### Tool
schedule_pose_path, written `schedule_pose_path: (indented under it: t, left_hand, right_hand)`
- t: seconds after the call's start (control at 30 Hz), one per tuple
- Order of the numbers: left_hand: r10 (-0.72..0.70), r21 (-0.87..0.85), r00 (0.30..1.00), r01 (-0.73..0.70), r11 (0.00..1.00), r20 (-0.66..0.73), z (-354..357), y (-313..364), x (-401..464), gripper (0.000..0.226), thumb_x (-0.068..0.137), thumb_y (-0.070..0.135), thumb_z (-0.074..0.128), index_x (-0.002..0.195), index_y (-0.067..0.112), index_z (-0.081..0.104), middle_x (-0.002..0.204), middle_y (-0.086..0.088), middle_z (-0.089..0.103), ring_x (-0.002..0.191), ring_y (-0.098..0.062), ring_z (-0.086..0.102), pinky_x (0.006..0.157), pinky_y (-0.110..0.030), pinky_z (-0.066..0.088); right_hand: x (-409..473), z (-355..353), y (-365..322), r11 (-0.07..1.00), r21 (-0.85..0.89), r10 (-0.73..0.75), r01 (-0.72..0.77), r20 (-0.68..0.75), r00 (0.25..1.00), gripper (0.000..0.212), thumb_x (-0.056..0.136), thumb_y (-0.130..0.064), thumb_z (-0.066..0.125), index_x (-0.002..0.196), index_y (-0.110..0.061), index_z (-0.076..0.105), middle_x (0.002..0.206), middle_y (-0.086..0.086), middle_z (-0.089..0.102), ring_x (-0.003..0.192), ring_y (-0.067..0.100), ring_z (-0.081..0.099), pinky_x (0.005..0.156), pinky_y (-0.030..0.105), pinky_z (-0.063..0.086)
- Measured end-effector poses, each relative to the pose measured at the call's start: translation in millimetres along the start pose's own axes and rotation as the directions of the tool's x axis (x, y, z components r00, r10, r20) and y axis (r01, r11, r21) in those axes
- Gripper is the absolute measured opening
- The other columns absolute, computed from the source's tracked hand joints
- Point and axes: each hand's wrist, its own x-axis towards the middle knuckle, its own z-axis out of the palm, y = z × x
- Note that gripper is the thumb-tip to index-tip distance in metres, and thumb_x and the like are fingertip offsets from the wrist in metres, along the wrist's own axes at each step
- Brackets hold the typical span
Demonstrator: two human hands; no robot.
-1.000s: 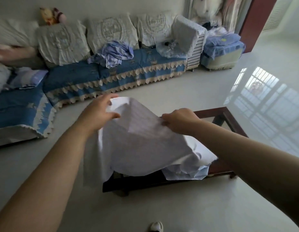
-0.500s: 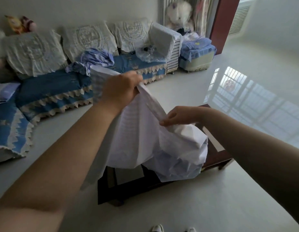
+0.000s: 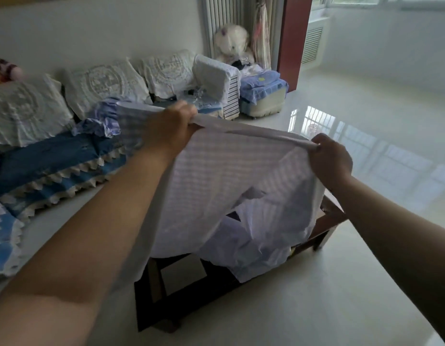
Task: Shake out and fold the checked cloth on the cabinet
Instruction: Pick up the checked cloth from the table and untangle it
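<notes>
Two bare forearms reach forward from the bottom of the view. The left hand is raised, its fingers curled over the top edge of the checked cloth and gripping it. The right hand sits lower and off to the right, pinching the same edge between thumb and curled fingers, so the hem stretches in a taut line between the two hands. From that line the cloth hangs down in a broad sheet, pale with faint stripes and checks; its lower folds bunch and drape over the dark wooden counter beneath, hiding most of its top. The counter's near left leg and frame and its right corner show past the fabric.

Pale glossy floor lies open on the near side and to the right, reflecting a window. Further left stands a sofa with a blue cover and toothed trim, lace-covered cushions along its back, and crumpled blue-and-white clothing on the seat. Beyond the sofa's end a padded stool carries folded blue bedding, and a white plush bear sits by the curtain.
</notes>
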Motion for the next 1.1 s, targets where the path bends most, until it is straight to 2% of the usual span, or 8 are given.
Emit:
schedule_pose_path:
  t: [0.17, 0.33, 0.43, 0.53, 0.63, 0.73, 0.83, 1.1]
  left_hand:
    - [-0.052, -0.128, 0.998, 0.049, 0.991, -0.018, 32, 62, 19, 0.028, 0.087, 0.034, 0.064, 0.098, 0.007, 0.062, 0.099, -0.016, 0.061, 0.087, -0.035, 0.06, 0.067, -0.037, 0.044]
    - [-0.101, -0.345, 0.986, 0.14, 0.928, 0.131, 82, 149, 4, 0.029, 0.08, 0.022, 0.073, 0.105, 0.01, 0.067, 0.105, -0.013, 0.063, 0.09, -0.023, 0.062, 0.079, -0.027, 0.045]
    - [-0.026, -0.46, 0.969, 0.14, 0.877, 0.246, 109, 207, -21, 0.024, 0.078, 0.024, 0.075, 0.098, 0.012, 0.07, 0.096, -0.006, 0.072, 0.085, -0.02, 0.066, 0.078, -0.026, 0.048]
    - [0.149, -0.545, 0.941, 0.044, 0.837, 0.304, 127, 263, -41, 0.028, 0.079, 0.029, 0.075, 0.101, 0.015, 0.068, 0.091, 0.001, 0.074, 0.082, -0.015, 0.069, 0.076, -0.026, 0.052]
    - [0.298, -0.512, 0.889, -0.086, 0.855, 0.348, 134, 298, -50, 0.031, 0.079, 0.031, 0.074, 0.105, 0.015, 0.066, 0.087, -0.006, 0.073, 0.074, -0.017, 0.066, 0.067, -0.026, 0.05]
    - [0.277, -0.391, 0.879, -0.115, 0.913, 0.389, 133, 295, -52, 0.036, 0.078, 0.039, 0.072, 0.109, 0.023, 0.067, 0.094, -0.007, 0.073, 0.081, -0.023, 0.066, 0.069, -0.03, 0.047]
    - [0.162, -0.228, 0.894, -0.069, 0.971, 0.418, 128, 262, -51, 0.03, 0.083, 0.043, 0.067, 0.104, 0.022, 0.068, 0.095, -0.004, 0.072, 0.088, -0.026, 0.066, 0.07, -0.031, 0.045]
    - [-0.373, -0.154, 0.923, 0.384, 0.91, 0.101, 100, 167, -68, 0.024, 0.083, 0.043, 0.066, 0.079, 0.019, 0.062, 0.069, 0.009, 0.059, 0.062, -0.012, 0.053, 0.047, -0.019, 0.029]
  right_hand:
    - [3, -61, 60, 0.975, 0.14, 0.214, -0.174, -0.368, 0.905, 0.028, 0.084, -0.015, 0.039, 0.106, -0.022, 0.054, 0.093, 0.021, 0.067, 0.086, 0.042, 0.062, 0.068, 0.034, 0.038]
    - [-24, -102, 168, 0.804, -0.226, 0.583, -0.55, 0.111, 0.805, 0.04, 0.09, -0.03, 0.049, 0.126, -0.012, 0.043, 0.13, 0.022, 0.05, 0.12, 0.04, 0.048, 0.095, 0.044, 0.038]
    - [-55, -96, 183, 0.934, -0.269, 0.316, -0.235, 0.311, 0.897, 0.103, 0.072, -0.05, 0.075, 0.148, -0.02, 0.013, 0.155, 0.01, 0.023, 0.14, 0.031, 0.026, 0.11, 0.049, 0.029]
    - [-85, -72, 162, 0.985, -0.023, -0.142, 0.173, 0.476, 0.868, 0.121, 0.061, -0.064, 0.072, 0.146, -0.039, -0.009, 0.16, -0.003, 0.005, 0.146, 0.021, 0.007, 0.118, 0.046, 0.013]
    - [-96, -51, 146, 0.951, -0.013, -0.259, 0.309, 0.517, 0.816, 0.087, 0.071, -0.066, 0.059, 0.145, -0.036, 0.022, 0.15, -0.008, 0.036, 0.141, 0.015, 0.026, 0.118, 0.044, 0.01]
    - [-91, -47, 165, 0.948, -0.157, -0.157, 0.276, 0.524, 0.837, 0.037, 0.081, -0.052, 0.059, 0.112, -0.031, 0.06, 0.099, -0.003, 0.069, 0.092, 0.021, 0.062, 0.095, 0.04, 0.046]
    - [-93, -42, 196, 0.946, -0.289, 0.084, 0.145, 0.653, 0.753, 0.033, 0.077, -0.049, 0.061, 0.102, -0.027, 0.066, 0.085, -0.005, 0.064, 0.074, 0.019, 0.058, 0.058, 0.026, 0.042]
    - [-118, -3, 259, 0.926, -0.374, 0.249, -0.05, 0.507, 0.825, 0.023, 0.087, -0.021, 0.038, 0.095, -0.02, 0.059, 0.1, 0.01, 0.065, 0.086, 0.031, 0.059, 0.067, 0.033, 0.045]
